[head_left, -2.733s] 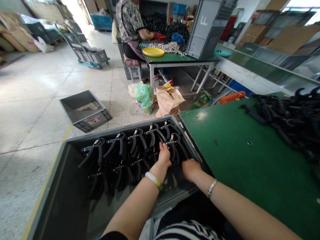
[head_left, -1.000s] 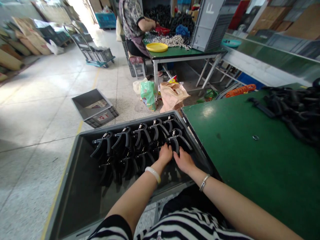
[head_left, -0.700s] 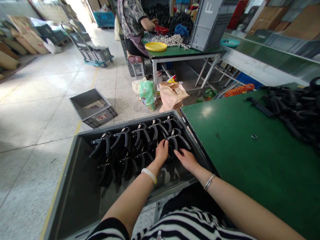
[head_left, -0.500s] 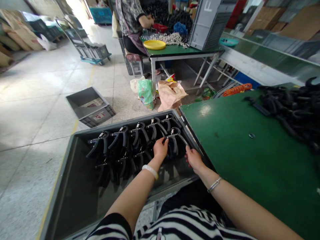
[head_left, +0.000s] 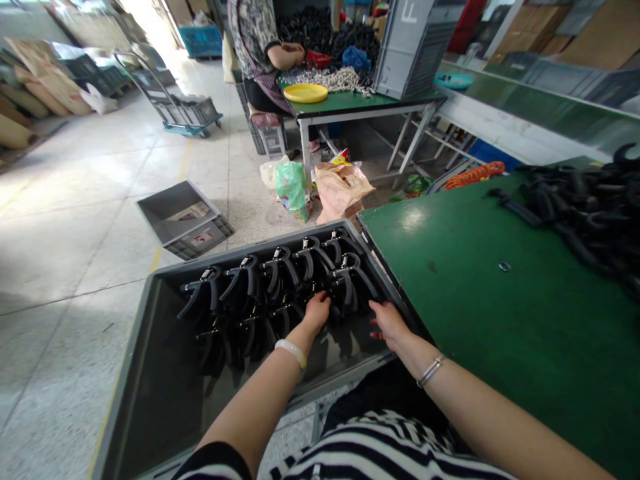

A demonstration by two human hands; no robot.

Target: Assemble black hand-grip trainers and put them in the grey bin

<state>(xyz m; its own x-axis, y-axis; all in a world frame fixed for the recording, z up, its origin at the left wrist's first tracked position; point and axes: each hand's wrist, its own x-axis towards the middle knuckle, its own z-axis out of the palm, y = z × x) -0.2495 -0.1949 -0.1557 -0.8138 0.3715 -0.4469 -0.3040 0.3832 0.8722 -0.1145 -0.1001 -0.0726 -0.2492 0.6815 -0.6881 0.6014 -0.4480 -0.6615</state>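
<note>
A deep grey crate (head_left: 150,373) holds rows of black hand grip strengtheners (head_left: 243,273), each with a small shiny spring at its top. My left hand (head_left: 316,315), with a pale bangle at the wrist, has its fingers closed at the top of a hand grip strengthener in the nearer row, partly hidden by the fingers. My right hand (head_left: 389,323) is inside the crate's right end, fingers apart and holding nothing. It lies close to the handle of the rightmost hand grip strengthener (head_left: 347,272).
At my right, a green table (head_left: 450,280) bears a heap of black parts (head_left: 590,207) and a small metal ring (head_left: 505,267). A smaller grey crate (head_left: 185,220), a paper sack (head_left: 341,190) and a hand cart (head_left: 187,113) stand on the floor. A person (head_left: 255,53) sits at another table.
My left hand has let go of the rightmost hand grip strengthener and moved slightly left and nearer to me. My right hand has come off its handle, with its fingers opening.
</note>
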